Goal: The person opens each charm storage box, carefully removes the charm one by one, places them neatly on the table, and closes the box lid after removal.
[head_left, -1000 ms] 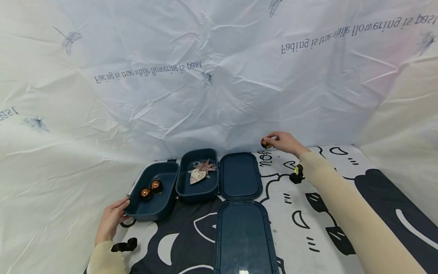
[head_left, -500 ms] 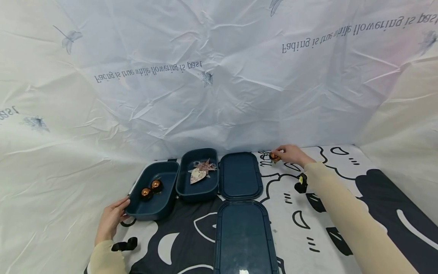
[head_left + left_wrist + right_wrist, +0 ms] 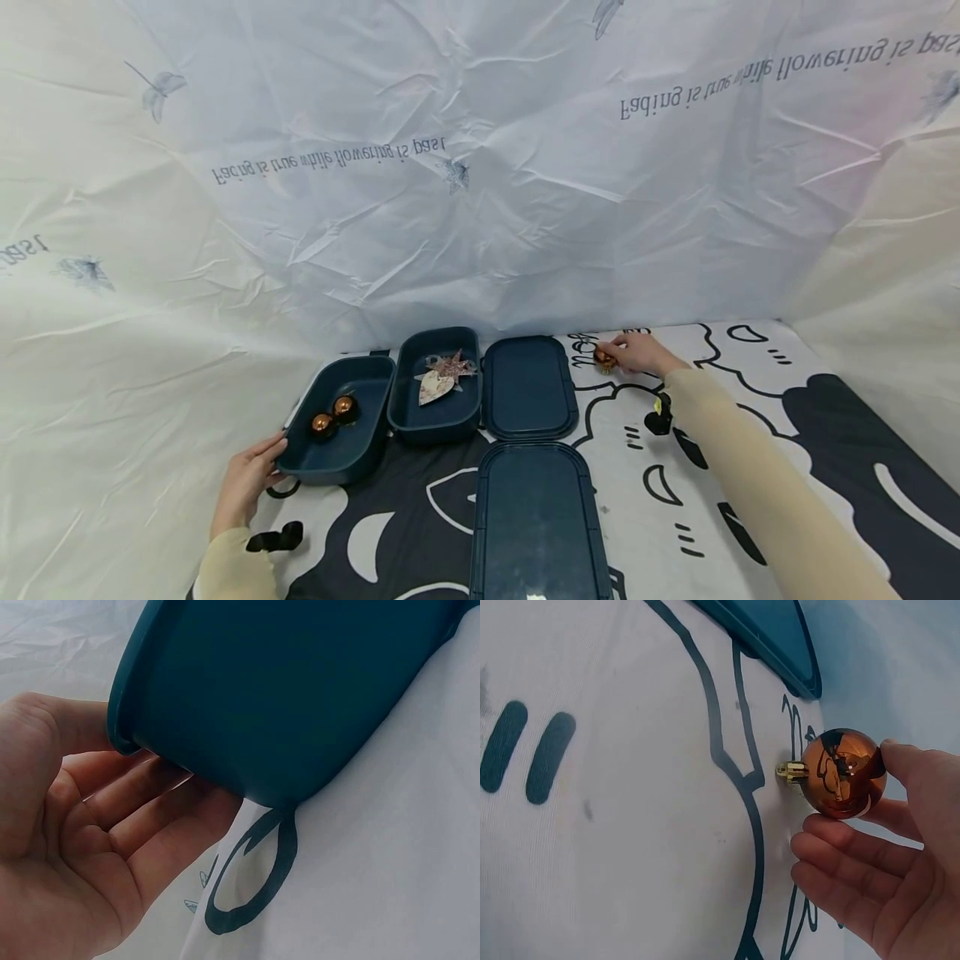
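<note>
A shiny copper Christmas bauble (image 3: pixel 844 772) with a gold cap is pinched between the thumb and fingers of my right hand (image 3: pixel 643 352), low over the cloth to the right of the lids. At the far left, my left hand (image 3: pixel 246 482) grips the near-left corner of a dark blue box (image 3: pixel 300 690), thumb at the rim and fingers underneath. Inside that box lie two more copper baubles (image 3: pixel 345 407). A second blue box (image 3: pixel 408 421) beside it contains a glittery star (image 3: pixel 453 365) and a pale heart-shaped ornament (image 3: pixel 435 387).
Two flat blue lids lie on the patterned cloth: a smaller lid (image 3: pixel 529 387) right of the second box and a longer lid (image 3: pixel 538 521) in front of it. A white printed sheet (image 3: pixel 510 225) rises behind the cloth's back edge.
My right hand has come down and slightly right with the bauble, from near the back sheet to low over the cloth. My left hand stays at the box.
</note>
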Tool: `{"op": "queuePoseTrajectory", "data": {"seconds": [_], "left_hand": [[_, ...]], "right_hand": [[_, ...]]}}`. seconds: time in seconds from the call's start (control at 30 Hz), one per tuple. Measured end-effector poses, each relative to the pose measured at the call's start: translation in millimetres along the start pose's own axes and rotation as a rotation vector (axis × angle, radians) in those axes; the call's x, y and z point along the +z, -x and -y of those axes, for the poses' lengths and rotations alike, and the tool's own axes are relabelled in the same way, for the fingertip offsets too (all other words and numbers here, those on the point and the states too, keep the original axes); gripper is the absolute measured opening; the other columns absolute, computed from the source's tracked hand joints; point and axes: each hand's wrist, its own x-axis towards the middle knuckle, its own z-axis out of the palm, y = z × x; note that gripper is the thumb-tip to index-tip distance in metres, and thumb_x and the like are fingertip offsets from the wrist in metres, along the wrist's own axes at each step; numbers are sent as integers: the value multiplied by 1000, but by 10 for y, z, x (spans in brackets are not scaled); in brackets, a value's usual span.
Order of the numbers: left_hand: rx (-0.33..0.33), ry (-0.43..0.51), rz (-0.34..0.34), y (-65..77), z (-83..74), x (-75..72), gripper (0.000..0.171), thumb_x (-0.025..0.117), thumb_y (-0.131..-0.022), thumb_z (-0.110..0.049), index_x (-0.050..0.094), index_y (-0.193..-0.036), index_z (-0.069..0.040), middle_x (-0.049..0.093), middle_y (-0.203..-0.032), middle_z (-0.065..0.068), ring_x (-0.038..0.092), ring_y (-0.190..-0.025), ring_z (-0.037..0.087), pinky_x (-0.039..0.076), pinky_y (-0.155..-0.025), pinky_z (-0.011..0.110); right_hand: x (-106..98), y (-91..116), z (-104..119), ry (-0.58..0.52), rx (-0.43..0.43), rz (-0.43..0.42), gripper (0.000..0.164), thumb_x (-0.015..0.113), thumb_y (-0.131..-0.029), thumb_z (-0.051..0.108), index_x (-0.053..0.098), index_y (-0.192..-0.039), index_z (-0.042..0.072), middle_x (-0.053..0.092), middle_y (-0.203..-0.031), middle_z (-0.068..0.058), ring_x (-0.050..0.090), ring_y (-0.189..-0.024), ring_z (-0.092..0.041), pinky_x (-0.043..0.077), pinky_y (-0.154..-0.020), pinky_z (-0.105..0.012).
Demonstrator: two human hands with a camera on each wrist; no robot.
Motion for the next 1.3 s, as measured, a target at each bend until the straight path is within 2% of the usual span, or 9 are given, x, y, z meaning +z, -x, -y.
{"op": "queuePoseTrajectory", "data": {"seconds": [0.13, 0.23, 0.4, 0.87, 1.0, 1.07, 1.13, 1.23, 1.3], "left_hand": [[7, -1, 8, 8, 7, -6, 63, 51, -106, -38, 36, -155, -1, 25, -160, 27, 56, -122, 16, 56, -82, 23], [8, 7, 12, 9, 7, -7, 64, 52, -106, -38, 36, -155, -1, 25, -160, 27, 57, -117, 10, 56, -82, 24], [14, 4, 15, 17, 2, -3, 67, 53, -105, -42, 36, -155, -1, 25, -161, 27, 54, -124, 16, 56, -83, 25], [17, 14, 25, 3, 11, -30, 66, 53, -105, -39, 35, -155, 0, 24, -161, 27, 57, -113, 5, 56, -84, 26], [15, 10, 21, 5, 18, -30, 67, 53, -105, -40, 35, -155, 0, 25, -161, 27, 57, -119, 11, 56, -84, 26], [18, 7, 19, 11, 19, -30, 67, 53, -105, -41, 35, -155, 1, 25, -161, 27, 56, -122, 15, 56, -84, 26], [16, 8, 18, 9, 19, -30, 68, 53, -105, -41, 34, -155, 0, 25, -161, 27, 55, -122, 15, 57, -84, 26], [14, 13, 13, 6, 19, -31, 68, 53, -105, -41, 35, -155, 0, 25, -161, 26, 55, -122, 16, 57, -83, 26], [12, 18, 13, -1, 22, -30, 68, 53, -105, -40, 34, -155, 1, 25, -161, 26, 53, -127, 21, 56, -83, 26]], "right_hand": [[11, 14, -17, -10, 16, 27, 64, 40, -110, 41, 49, -139, -14, 60, -59, -6, 52, -52, -17, 42, -60, -31], [18, 27, -8, -30, 33, 41, 63, 39, -110, 40, 49, -139, -14, 63, -64, -8, 56, -56, -18, 46, -61, -33], [40, 37, 18, -39, 43, 40, 65, 39, -110, 41, 46, -141, -15, 65, -71, -11, 61, -61, -20, 51, -64, -36], [56, 15, 13, -38, 59, 60, 68, 35, -110, 45, 42, -145, -13, 62, -75, -9, 57, -63, -20, 44, -70, -34], [70, -16, -8, -13, 35, 54, 67, 37, -109, 45, 44, -145, -11, 63, -74, -11, 58, -60, -22, 46, -73, -39], [76, -31, -3, 23, -4, 28, 66, 39, -108, 47, 47, -144, -9, 67, -85, -16, 62, -69, -26, 49, -76, -43], [76, -38, 14, 41, -32, 10, 66, 41, -107, 48, 49, -144, -6, 68, -103, -24, 66, -87, -33, 51, -81, -48], [63, -40, 61, 52, -62, -6, 68, 45, -105, 53, 50, -144, -2, 58, -132, -30, 59, -115, -42, 51, -90, -55], [49, -36, 94, 31, -67, 7, 69, 47, -104, 53, 48, -146, -2, 55, -136, -31, 55, -121, -46, 49, -93, -57]]}}
